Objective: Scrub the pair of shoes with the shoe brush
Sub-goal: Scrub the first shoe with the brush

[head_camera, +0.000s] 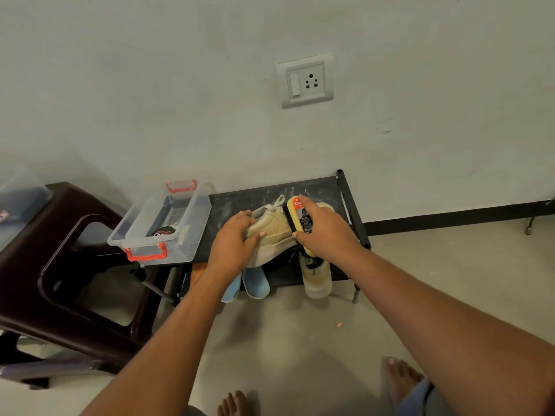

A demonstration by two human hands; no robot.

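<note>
**First shoe under the brush, its mate waiting below**

Widest first: a dark stool (27, 280) fills nine o'clock, and the black rack (240, 199) sits centre frame against the wall. On the rack's top, at nine o'clock from the action, stands a clear bin (195, 211) with red latches.

Now the shoe (274, 232): tan, up on the rack top, toe pointing to about six o'clock. The left hand (234, 241) is curled round its nine o'clock edge, thumb across the upper, pinning it down. The other shoe (318, 280) stands on the lower shelf at five o'clock, neither hand on it.

At three o'clock the right hand (324, 232) is wrapped round the yellow brush (292, 217), whose dark bristles seem to meet the shoe's side.

So this looks like the scrub of shoe one, with shoe two to come. The next stroke wants a firm left-hand hold so the shoe does not slide, then a turn to bring up its unbrushed faces.
</note>
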